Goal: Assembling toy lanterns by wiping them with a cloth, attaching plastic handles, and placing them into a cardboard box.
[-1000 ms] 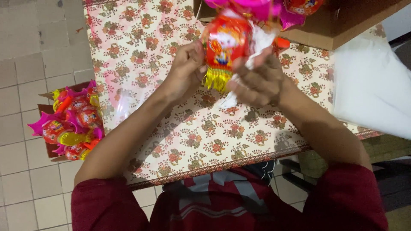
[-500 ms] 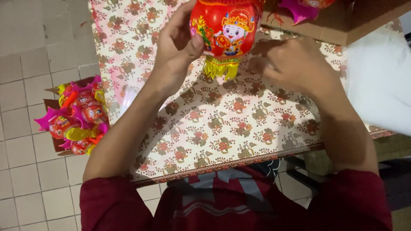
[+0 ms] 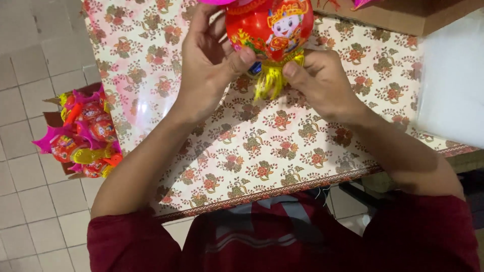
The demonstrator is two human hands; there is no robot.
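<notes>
Head view: the red lantern (image 3: 269, 25) has been raised, gripped by the left hand (image 3: 209, 60); its yellow tassel (image 3: 272, 75) is pinched by the right hand (image 3: 322, 83).

floral tablecloth (image 3: 262, 151), boxed lanterns (image 3: 83, 133).

Both arms were stretched forward, bare below dark red sleeves. The left hand (image 3: 209, 65) was raised, fingers curled, thumb pressing inward. The right hand (image 3: 322, 83) sat just beside it, thumb and fingers pinched together.
</notes>
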